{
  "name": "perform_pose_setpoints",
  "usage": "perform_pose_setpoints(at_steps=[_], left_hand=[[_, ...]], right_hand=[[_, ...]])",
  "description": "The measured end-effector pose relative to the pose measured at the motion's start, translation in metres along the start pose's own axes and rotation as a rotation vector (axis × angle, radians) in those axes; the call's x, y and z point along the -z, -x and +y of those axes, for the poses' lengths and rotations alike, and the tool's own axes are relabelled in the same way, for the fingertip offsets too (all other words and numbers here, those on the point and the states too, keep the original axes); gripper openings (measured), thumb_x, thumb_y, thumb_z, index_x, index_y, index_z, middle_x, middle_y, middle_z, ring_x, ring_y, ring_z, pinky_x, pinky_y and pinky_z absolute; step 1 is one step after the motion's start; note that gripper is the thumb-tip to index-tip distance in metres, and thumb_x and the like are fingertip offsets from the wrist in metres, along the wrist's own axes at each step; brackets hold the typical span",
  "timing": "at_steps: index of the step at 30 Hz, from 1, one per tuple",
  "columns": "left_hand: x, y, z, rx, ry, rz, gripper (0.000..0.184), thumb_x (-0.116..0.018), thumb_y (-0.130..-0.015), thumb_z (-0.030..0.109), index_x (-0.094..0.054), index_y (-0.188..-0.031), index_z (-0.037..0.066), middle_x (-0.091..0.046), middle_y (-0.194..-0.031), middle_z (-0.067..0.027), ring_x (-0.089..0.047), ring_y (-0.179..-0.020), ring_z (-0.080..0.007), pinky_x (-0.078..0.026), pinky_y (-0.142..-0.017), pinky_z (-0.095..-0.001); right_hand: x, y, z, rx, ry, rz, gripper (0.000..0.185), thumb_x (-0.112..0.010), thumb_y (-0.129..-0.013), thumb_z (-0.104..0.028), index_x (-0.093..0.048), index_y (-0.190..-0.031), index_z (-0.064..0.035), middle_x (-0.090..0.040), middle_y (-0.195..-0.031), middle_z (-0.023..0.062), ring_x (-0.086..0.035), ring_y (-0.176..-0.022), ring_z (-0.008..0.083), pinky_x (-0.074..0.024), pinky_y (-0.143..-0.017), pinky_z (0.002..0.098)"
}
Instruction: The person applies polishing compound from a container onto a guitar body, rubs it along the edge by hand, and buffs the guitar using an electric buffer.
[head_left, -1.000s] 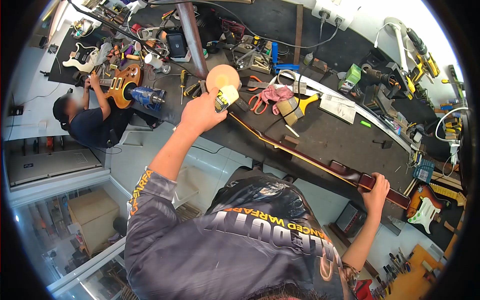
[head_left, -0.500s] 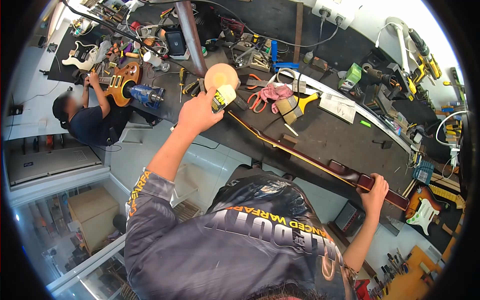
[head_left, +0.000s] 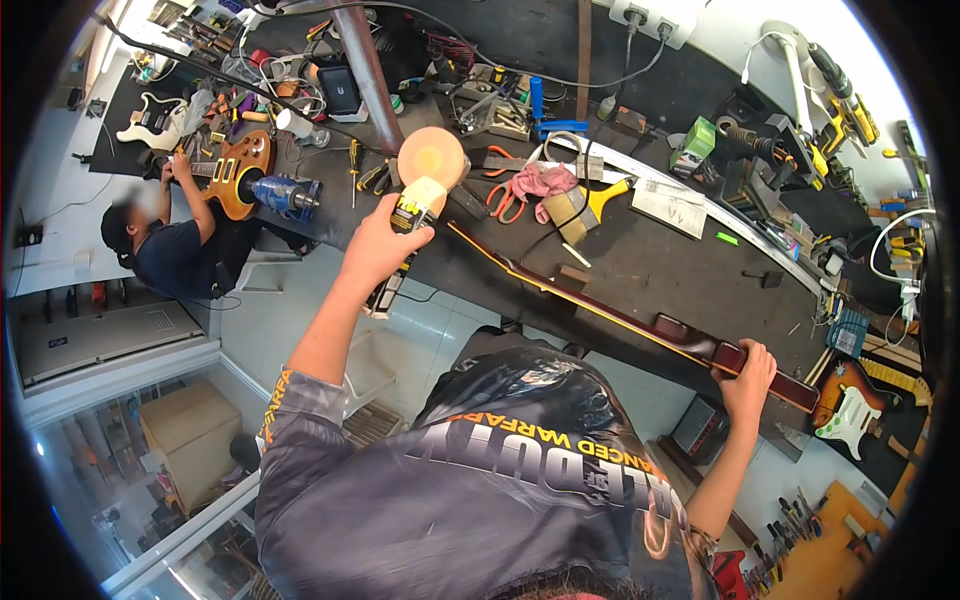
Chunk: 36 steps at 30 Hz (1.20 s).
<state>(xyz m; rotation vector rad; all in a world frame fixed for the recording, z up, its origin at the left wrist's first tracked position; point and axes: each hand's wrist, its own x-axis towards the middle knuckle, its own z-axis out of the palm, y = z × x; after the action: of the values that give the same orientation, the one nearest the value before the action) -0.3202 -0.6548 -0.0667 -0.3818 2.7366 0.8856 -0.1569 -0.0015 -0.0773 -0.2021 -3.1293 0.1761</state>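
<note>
My left hand (head_left: 385,247) is wrapped round a yellow-and-black power polisher (head_left: 428,196), held above the bench's near edge. Its round tan pad (head_left: 431,158) faces up towards me, and the black rear end hangs below my palm. My right hand (head_left: 745,375) grips a long dark red-brown wooden piece (head_left: 620,311) near its right end. This piece has a yellow line along its edge and looks like a guitar seen edge-on. It slants along the front of the bench; its left tip lies just below and right of the polisher, apart from the pad.
Pliers (head_left: 503,203), a pink rag (head_left: 543,181) and a wide brush (head_left: 575,217) lie on the dark bench (head_left: 660,260). A metal post (head_left: 370,75) rises behind the polisher. A sunburst guitar (head_left: 850,405) rests at right. Left, another person (head_left: 165,250) handles a gold-brown guitar (head_left: 240,175).
My left hand has moved slightly left and down and turned the polisher, so more of its body and rear end shows. My right hand keeps its grip; the view has shifted a little.
</note>
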Motion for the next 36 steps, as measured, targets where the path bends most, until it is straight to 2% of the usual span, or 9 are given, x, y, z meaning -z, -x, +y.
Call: perform_pose_setpoints(at_steps=[4,10,19,22,28,36], left_hand=[[-0.009,-0.008,0.011,-0.147,-0.393,0.100,0.082,-0.088,-0.089,0.048,-0.059,-0.157,0.013,-0.078,-0.134,-0.0211,-0.078,-0.119,-0.0441,-0.064,-0.099,-0.0523],[-0.012,-0.009,0.026,-0.195,-0.555,0.064,0.082,-0.087,-0.090,0.047,-0.057,-0.159,0.016,-0.076,-0.123,-0.0198,-0.080,-0.109,-0.0421,-0.066,-0.092,-0.0546],[-0.010,-0.012,0.028,-0.185,-0.626,0.090,0.078,-0.087,-0.091,0.046,-0.057,-0.157,0.016,-0.076,-0.118,-0.0202,-0.081,-0.105,-0.0427,-0.067,-0.088,-0.0544],[-0.005,-0.011,0.036,-0.167,-0.647,0.044,0.083,-0.089,-0.092,0.046,-0.054,-0.161,0.014,-0.076,-0.122,-0.0201,-0.082,-0.106,-0.0402,-0.068,-0.091,-0.0527],[0.003,-0.019,0.032,-0.134,-0.588,0.038,0.080,-0.087,-0.091,0.045,-0.057,-0.158,0.012,-0.078,-0.125,-0.0231,-0.081,-0.111,-0.0419,-0.067,-0.094,-0.0527],[0.016,-0.024,0.039,-0.183,-0.647,0.148,0.077,-0.087,-0.089,0.043,-0.058,-0.154,0.014,-0.076,-0.123,-0.0214,-0.080,-0.109,-0.0428,-0.066,-0.091,-0.0531]], right_hand=[[-0.001,0.000,0.002,0.006,0.006,-0.007,0.080,-0.104,-0.062,-0.010,-0.064,-0.130,-0.0098,-0.067,-0.125,0.0100,-0.063,-0.127,0.0368,-0.0428,-0.123,0.0516],[-0.001,0.001,0.002,0.006,0.007,-0.010,0.079,-0.104,-0.063,-0.011,-0.064,-0.130,-0.0098,-0.067,-0.125,0.0097,-0.063,-0.128,0.0368,-0.0428,-0.122,0.0518],[-0.001,0.002,0.001,0.007,0.008,-0.002,0.079,-0.104,-0.063,-0.010,-0.064,-0.131,-0.0098,-0.067,-0.126,0.0097,-0.063,-0.128,0.0364,-0.0426,-0.123,0.0516],[-0.001,0.004,0.001,0.003,0.006,-0.003,0.080,-0.104,-0.063,-0.011,-0.064,-0.132,-0.0099,-0.068,-0.126,0.0097,-0.063,-0.128,0.0364,-0.0425,-0.123,0.0515],[-0.003,0.004,0.003,0.002,-0.009,0.005,0.081,-0.105,-0.062,-0.012,-0.064,-0.132,-0.0102,-0.068,-0.126,0.0099,-0.063,-0.128,0.0368,-0.0420,-0.123,0.0516],[-0.004,0.005,0.004,0.004,-0.020,0.013,0.082,-0.106,-0.063,-0.013,-0.064,-0.134,-0.0104,-0.068,-0.126,0.0099,-0.063,-0.128,0.0366,-0.0417,-0.124,0.0521]])
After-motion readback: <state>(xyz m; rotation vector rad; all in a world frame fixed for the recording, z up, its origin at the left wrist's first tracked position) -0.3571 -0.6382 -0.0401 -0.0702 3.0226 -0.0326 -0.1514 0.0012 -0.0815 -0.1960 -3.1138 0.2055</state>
